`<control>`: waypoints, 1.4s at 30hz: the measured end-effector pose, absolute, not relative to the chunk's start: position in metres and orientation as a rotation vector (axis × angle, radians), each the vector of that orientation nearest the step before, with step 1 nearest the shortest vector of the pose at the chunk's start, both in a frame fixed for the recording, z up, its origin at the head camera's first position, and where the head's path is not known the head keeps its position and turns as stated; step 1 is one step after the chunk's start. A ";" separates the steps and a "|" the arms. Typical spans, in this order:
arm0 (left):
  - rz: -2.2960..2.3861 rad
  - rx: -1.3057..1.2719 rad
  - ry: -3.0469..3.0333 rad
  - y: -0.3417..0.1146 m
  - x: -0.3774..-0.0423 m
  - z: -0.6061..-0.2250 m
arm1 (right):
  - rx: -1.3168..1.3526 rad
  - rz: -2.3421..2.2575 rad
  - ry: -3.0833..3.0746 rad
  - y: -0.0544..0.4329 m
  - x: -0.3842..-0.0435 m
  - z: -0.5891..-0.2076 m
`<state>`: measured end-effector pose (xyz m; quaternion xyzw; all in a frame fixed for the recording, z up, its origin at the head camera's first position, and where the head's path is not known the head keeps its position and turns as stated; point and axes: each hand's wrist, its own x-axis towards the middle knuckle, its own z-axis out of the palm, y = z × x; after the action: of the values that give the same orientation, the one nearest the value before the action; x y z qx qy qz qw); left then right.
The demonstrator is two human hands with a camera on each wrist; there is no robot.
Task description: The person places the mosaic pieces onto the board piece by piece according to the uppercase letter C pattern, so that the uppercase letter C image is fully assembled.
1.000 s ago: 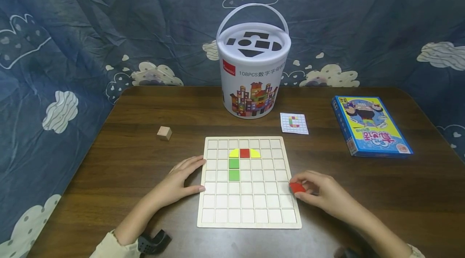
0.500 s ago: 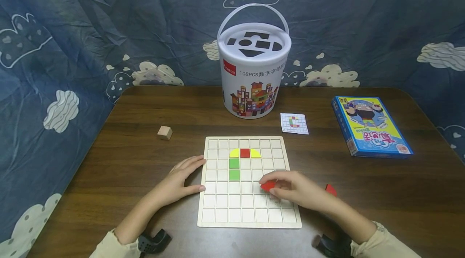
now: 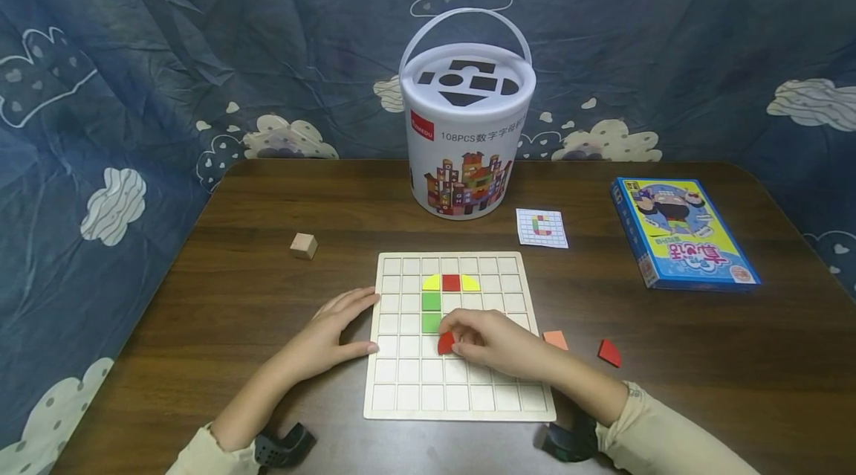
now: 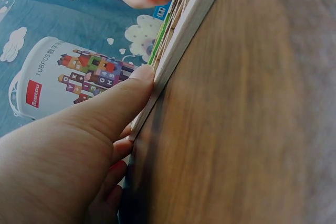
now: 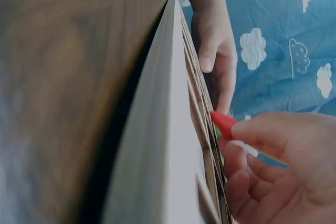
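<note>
My right hand [image 3: 498,345] pinches a red quarter-circle tile [image 3: 445,343] between thumb and fingers, over the wooden grid board [image 3: 394,395], just below the lower green square tile [image 3: 431,322]. In the right wrist view the red tile [image 5: 224,124] is tilted at the fingertips; whether it touches the board I cannot tell. My left hand [image 3: 328,330] rests against the board's left edge, its fingers fairly straight, with thumb and fingertips touching the rim. On the grid, another green square [image 3: 431,302] sits under a row of a yellow quarter-circle [image 3: 432,282], a red square [image 3: 451,282] and a second yellow quarter-circle [image 3: 470,282].
Right of the board lie an orange square tile [image 3: 555,340] and another red quarter-circle tile [image 3: 609,353]. Behind it are a pattern card [image 3: 542,228], a white lidded bucket [image 3: 461,133] and a wooden cube [image 3: 304,245]. A blue-yellow box [image 3: 683,233] lies at the right.
My right hand has carried the red tile leftward from the board's right edge to beside the green column. The orange tile and second red tile have come into sight. My left hand stays put.
</note>
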<state>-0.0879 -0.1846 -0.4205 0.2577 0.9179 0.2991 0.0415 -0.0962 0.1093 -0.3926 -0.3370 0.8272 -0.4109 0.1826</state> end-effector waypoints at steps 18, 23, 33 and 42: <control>0.912 0.766 2.800 -0.185 -0.086 -0.421 | -1.146 -0.932 2.535 0.100 -0.092 -0.400; 0.916 0.765 2.799 -0.185 -0.086 -0.420 | -1.142 -0.895 2.546 0.098 -0.091 -0.398; 0.915 0.773 2.799 -0.184 -0.087 -0.419 | -1.020 -0.866 2.652 0.093 -0.088 -0.399; 0.914 0.772 2.803 -0.184 -0.088 -0.419 | -1.005 -0.904 2.606 0.093 -0.088 -0.399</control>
<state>-0.0880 -0.1836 -0.4185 0.2531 0.9187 0.2995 0.0469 -0.0885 0.0928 -0.3986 -0.3405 0.8830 -0.3063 0.1026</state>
